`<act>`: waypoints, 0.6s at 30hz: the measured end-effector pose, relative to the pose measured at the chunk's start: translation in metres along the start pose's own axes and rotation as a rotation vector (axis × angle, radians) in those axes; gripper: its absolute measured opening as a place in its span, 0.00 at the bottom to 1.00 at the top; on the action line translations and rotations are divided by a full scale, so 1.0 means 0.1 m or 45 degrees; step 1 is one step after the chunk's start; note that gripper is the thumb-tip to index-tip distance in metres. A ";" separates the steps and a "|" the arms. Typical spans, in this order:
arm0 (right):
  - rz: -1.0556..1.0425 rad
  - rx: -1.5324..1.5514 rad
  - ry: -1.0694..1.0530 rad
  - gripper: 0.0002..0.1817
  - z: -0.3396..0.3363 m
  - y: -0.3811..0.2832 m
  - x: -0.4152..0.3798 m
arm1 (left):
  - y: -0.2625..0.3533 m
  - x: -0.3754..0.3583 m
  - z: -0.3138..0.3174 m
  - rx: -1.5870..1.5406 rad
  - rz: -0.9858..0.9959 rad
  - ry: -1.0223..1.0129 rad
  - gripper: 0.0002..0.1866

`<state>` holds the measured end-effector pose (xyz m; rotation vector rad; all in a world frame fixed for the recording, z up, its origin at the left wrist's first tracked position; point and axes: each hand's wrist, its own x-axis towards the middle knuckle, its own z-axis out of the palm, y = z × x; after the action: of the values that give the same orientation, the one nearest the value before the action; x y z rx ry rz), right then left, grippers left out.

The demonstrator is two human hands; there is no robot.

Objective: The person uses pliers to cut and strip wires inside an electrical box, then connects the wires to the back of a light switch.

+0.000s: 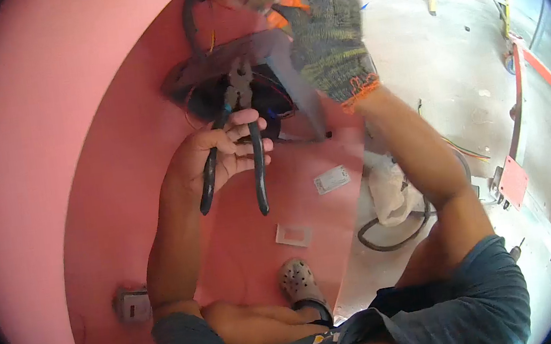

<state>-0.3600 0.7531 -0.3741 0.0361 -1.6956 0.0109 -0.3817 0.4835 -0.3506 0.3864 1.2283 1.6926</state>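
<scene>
My left hand (pixel 228 147) is bare and wrapped loosely round the black handles of a pair of pliers (pixel 260 167), which are spread apart. Their metal jaws point up in front of a dark open box (pixel 307 93) with thin red and blue wires inside. My right hand (pixel 332 40), in a dark knitted glove with an orange cuff edge, is raised beside the box's upper right corner. Against its palm side is an orange-handled tool (pixel 287 7), blurred and partly hidden, its metal end pointing left. Wires (pixel 213 40) hang above the box.
A pink surface curves around the left. Two white plates (pixel 331 179) lie below the box. A grey box (pixel 131 304) sits at lower left. On the pale floor are a whitish bag (pixel 390 193), a dark hose (pixel 389 247) and a pink square plate (pixel 514 182).
</scene>
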 end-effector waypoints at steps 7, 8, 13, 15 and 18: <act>-0.225 0.056 -0.384 0.38 -0.41 -0.19 0.36 | 0.17 -0.05 -0.11 -0.060 0.148 0.179 0.31; -0.272 0.114 -0.471 0.39 -0.45 -0.21 0.41 | 0.19 -0.07 -0.11 -0.046 0.160 0.172 0.30; -0.414 -0.049 -0.481 0.40 -0.28 -0.14 0.42 | 0.24 -0.15 -0.16 -0.012 0.161 0.126 0.29; -0.481 -0.060 -0.425 0.40 -0.15 -0.11 0.38 | 0.22 -0.17 -0.14 0.006 0.161 0.134 0.30; -0.490 -0.395 -0.229 0.38 -0.03 -0.14 0.37 | 0.19 -0.19 -0.09 0.090 0.156 0.146 0.29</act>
<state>-0.3616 0.7386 -0.3374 0.1336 -1.8279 -0.5558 -0.3890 0.4627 -0.3330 0.4189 1.3750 1.7997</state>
